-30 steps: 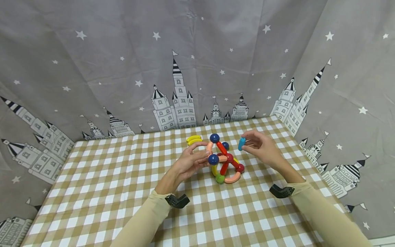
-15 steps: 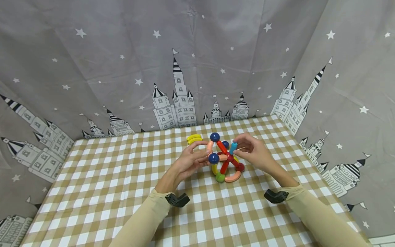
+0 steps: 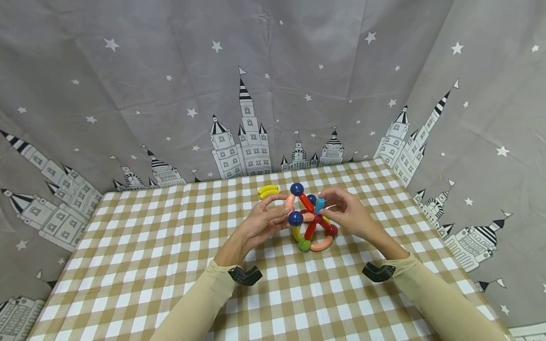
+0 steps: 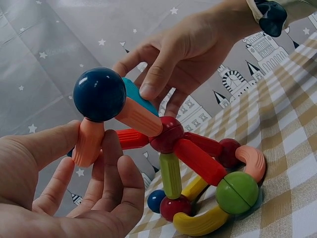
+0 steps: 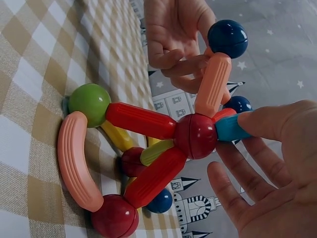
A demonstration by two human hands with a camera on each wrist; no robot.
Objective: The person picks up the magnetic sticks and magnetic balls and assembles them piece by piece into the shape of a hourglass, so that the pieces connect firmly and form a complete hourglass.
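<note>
A toy frame of balls and rods stands on the checked cloth, with a red ball (image 5: 195,136) at its hub. My left hand (image 3: 262,222) pinches an orange rod (image 4: 89,141) that runs between two dark blue balls, the nearer being this blue ball (image 4: 100,94). Between thumb and fingers, my right hand (image 3: 351,213) pinches a short light-blue rod (image 3: 319,205); its end meets the hub ball in the right wrist view. Red rods (image 5: 141,120) slope down from the hub to a green ball (image 5: 89,105) and a red ball (image 5: 115,216) at the base, joined by a curved orange rod (image 5: 77,161).
Yellow curved rods (image 3: 268,191) lie on the cloth (image 3: 141,265) behind the left hand. Another dark blue ball (image 3: 312,199) sits behind the frame. A grey curtain (image 3: 170,94) printed with castles and stars hangs around the table's back and sides.
My right hand has moved left and slightly down, bringing the light-blue rod from beside the frame to the red hub ball. The left hand keeps its grip and stays in place.
</note>
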